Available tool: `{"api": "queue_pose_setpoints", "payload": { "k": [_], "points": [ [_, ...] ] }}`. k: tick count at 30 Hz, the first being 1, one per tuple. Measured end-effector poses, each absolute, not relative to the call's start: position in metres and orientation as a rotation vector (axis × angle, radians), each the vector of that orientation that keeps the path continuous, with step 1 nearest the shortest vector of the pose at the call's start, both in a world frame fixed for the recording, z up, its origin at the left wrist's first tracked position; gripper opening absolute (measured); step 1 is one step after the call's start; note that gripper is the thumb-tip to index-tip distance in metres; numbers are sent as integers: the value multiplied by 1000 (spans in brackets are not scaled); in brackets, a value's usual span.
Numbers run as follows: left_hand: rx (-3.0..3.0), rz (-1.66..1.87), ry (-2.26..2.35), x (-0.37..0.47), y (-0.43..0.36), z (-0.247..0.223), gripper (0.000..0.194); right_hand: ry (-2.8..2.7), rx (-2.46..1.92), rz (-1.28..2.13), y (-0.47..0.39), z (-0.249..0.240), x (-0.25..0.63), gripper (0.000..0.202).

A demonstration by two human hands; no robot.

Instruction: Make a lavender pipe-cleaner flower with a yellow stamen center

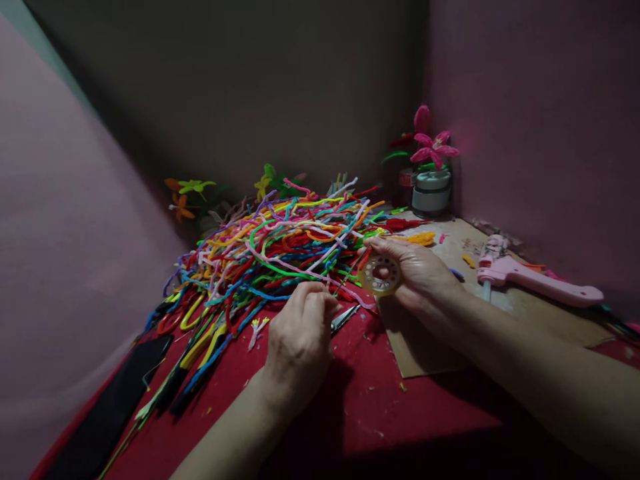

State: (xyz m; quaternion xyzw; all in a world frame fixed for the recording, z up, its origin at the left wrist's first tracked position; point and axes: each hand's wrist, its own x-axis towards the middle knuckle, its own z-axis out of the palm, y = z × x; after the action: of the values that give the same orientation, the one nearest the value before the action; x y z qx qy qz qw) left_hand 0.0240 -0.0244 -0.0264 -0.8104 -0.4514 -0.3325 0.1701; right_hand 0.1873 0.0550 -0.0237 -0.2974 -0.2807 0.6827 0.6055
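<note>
I watched the left hand pinch a thin stem in its grip; the right hand clasped a tape roll.

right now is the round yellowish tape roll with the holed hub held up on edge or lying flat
Up on edge: the right hand holds the tape roll with its ring of small holes facing the camera.
</note>
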Motion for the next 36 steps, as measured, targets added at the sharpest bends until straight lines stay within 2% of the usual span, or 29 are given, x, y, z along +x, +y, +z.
{"api": "queue_pose_setpoints", "payload": {
  "k": [8, 11, 14, 16, 20, 24, 31, 36],
  "points": [
    [-2445, -1299, -1499, 20, -26, -10, 11, -676, -682, 1554, 59, -23, 189, 10],
    [-2417, -1158, -1377, 20, -23, -15, 3, -685, -662, 1561, 55, -23, 188, 8],
    [-2318, -870, -1282, 22, -22, -22, 11, -707, -663, 1543, 52, -23, 186, 8],
    [-2242, -707, -1243, 25, -22, -25, 10, -711, -669, 1518, 50, -24, 185, 11],
    [-2105, -579, -1177, 30, -23, -27, 11, -695, -684, 1528, 48, -24, 184, 16],
    [-2130, -712, -1199, 29, -23, -28, 10, -662, -682, 1538, 48, -22, 184, 12],
    [-2251, -1226, -1407, 22, -25, -20, 4, -637, -650, 1575, 55, -23, 187, 11],
    [-2309, -1240, -1566, 17, -19, -12, 15, -682, -664, 1563, 55, -26, 187, 10]
  ]
}}
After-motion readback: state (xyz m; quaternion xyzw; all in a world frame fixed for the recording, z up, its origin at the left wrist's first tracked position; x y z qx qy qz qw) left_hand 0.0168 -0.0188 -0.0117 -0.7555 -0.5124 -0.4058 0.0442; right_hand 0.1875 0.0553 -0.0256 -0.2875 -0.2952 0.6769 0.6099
